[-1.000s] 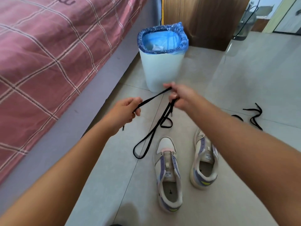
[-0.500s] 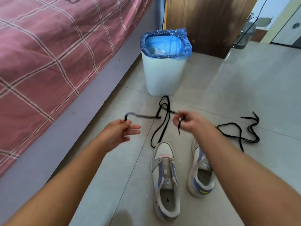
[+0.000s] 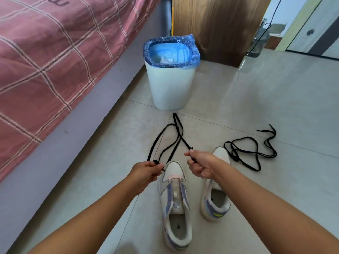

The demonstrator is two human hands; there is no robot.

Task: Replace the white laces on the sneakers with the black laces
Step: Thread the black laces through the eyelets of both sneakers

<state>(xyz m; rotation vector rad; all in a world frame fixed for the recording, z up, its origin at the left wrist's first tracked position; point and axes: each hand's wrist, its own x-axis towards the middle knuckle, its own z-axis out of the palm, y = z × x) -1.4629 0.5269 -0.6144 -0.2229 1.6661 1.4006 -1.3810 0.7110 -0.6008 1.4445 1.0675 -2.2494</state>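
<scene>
Two white and purple sneakers stand side by side on the floor with no laces in them: the left sneaker (image 3: 175, 202) and the right sneaker (image 3: 216, 200), partly under my right arm. My left hand (image 3: 145, 174) pinches one end of a black lace (image 3: 165, 142) just beyond the left sneaker's toe. My right hand (image 3: 200, 165) grips the other end. The lace loops forward on the floor toward the bin. A second black lace (image 3: 251, 149) lies tangled on the floor to the right.
A white bin (image 3: 170, 88) with a blue liner stands just beyond the laces. A bed with a pink checked cover (image 3: 45, 57) runs along the left. A wooden cabinet (image 3: 216, 24) stands behind the bin. Pale floor tiles extend to the right.
Both hands have dropped down and toward me, close to the sneaker toes. The lace that hung from my raised hands now lies stretched on the floor ahead, an end in each hand.
</scene>
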